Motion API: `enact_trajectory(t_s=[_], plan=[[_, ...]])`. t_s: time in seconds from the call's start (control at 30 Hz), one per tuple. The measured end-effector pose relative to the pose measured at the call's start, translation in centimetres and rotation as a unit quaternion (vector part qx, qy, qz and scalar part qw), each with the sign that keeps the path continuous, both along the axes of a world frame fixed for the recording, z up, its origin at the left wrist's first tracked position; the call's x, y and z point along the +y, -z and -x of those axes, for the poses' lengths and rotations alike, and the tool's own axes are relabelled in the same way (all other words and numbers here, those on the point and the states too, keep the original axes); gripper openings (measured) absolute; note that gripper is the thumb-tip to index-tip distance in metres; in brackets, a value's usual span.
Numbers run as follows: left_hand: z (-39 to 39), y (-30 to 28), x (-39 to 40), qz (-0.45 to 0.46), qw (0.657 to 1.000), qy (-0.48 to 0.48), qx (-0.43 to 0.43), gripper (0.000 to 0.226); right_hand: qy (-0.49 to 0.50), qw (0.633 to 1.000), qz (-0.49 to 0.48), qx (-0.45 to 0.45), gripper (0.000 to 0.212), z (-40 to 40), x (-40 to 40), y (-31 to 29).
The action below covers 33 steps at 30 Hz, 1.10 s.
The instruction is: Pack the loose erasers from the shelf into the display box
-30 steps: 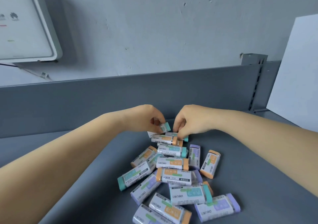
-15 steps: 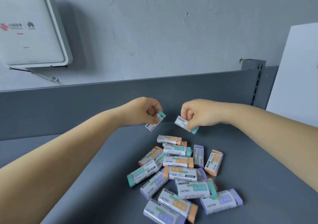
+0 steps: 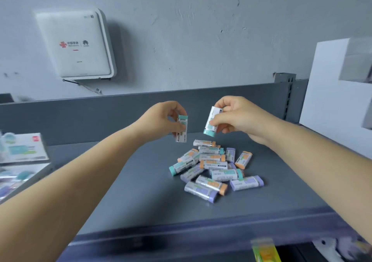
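Left hand (image 3: pixel 161 118) fingers pinching one eraser (image 3: pixel 182 128), right hand (image 3: pixel 237 116) another (image 3: pixel 211 121), thirteen-odd piled (image 3: pixel 215 169) on shelf (image 3: pixel 130 181)

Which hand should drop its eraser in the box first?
Probably the left hand. It pinches a teal-capped eraser and sits nearer the display box at the shelf's left edge. The right hand also holds a teal-capped eraser, but it would have to cross over the pile.

**Lighting and Image Quality**

Soft, even, cool light is filling the scene. The wall-mounted router (image 3: pixel 77 44) is casting a shadow to its right. Motion blur is smearing the left, right and bottom edges; the centre is staying fairly sharp. Wide-angle distortion is bending the shelf's back rail (image 3: pixel 80 108).
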<state>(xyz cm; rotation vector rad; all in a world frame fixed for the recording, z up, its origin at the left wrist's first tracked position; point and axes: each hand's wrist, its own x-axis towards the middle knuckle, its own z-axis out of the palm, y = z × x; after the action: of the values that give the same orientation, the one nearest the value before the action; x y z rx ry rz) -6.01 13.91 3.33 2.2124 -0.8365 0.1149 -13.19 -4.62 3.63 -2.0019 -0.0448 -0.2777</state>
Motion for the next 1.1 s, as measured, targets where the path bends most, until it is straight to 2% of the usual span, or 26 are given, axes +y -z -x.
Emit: enact_trajectory(t_s=[0.2,0.4,0.63,0.9,1.1], plan=[[5.1,0.9,4.3,0.027,0.999,-0.034,0.009,0.023,-0.037,0.996,-0.077,0.008,0.015,3.6,4.3,2.0],[9.6,2.5,10.7,0.159,0.98,-0.08,0.09,0.013,-0.09,0.99,-0.103,0.014,0.013,5.4,10.1,3.3],[10.5,3.3,17.7,0.242,0.957,-0.138,0.078,0.022,-0.148,0.981,-0.123,0.012,0.024,5.3,16.0,3.2],[9.1,2.8,25.3,0.235,0.954,-0.178,0.048,0.017,-0.182,0.978,-0.097,-0.001,0.013,2.4,23.8,3.3],[5.3,2.1,32.1,0.219,0.955,-0.189,0.07,0.014,-0.152,0.987,-0.059,0.005,0.015,-1.4,30.1,2.5]])
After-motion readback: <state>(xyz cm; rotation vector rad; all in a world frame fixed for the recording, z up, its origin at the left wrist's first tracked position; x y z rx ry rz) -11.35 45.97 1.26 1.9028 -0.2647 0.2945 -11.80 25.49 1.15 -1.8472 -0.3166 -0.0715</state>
